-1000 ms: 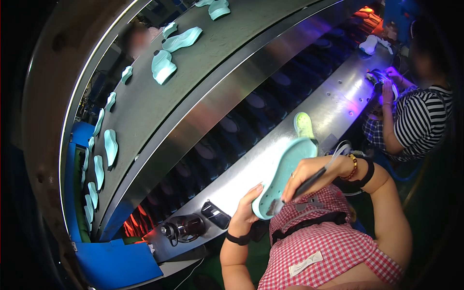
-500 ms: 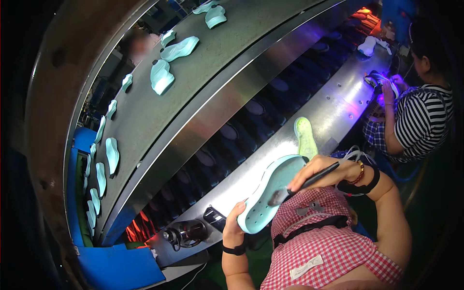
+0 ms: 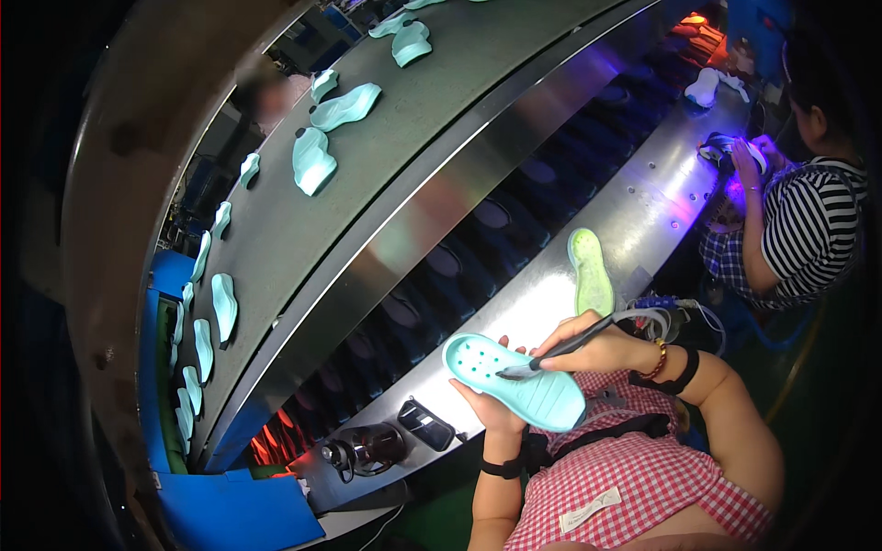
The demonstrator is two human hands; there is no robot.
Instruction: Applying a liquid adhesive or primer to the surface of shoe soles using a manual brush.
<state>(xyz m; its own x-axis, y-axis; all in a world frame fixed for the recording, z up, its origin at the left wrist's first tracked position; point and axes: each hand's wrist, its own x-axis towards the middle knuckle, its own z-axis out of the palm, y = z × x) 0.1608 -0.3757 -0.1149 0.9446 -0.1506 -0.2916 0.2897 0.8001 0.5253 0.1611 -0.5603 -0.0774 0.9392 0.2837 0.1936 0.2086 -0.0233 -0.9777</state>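
My left hand (image 3: 494, 409) grips a light blue shoe sole (image 3: 542, 401) from below and behind, its fingertips showing past the sole's far edge. The sole's hollow inner side faces up, with small holes at the end on the left and ridges across the end on the right. In my right hand (image 3: 593, 344) is a black-handled brush (image 3: 577, 338), held like a pen. Its bristles touch the sole's inner face beside the holes. A clear tube (image 3: 654, 315) runs at the rear of the handle. A yellow-green sole (image 3: 591, 274) lies on the metal bench just beyond.
The metal bench (image 3: 537, 294) carries a black phone (image 3: 424, 422) and a dark lidded bottle (image 3: 367, 450). Past it, a raised conveyor belt (image 3: 395, 119) bears several light blue soles (image 3: 314, 163). Dark shoes show underneath. At right a co-worker (image 3: 808, 239) handles a shoe under purple light.
The blue sole has been swung round and tilted flatter, its holed end now at the far left. The brush tip has moved along with it, still against the inner face.
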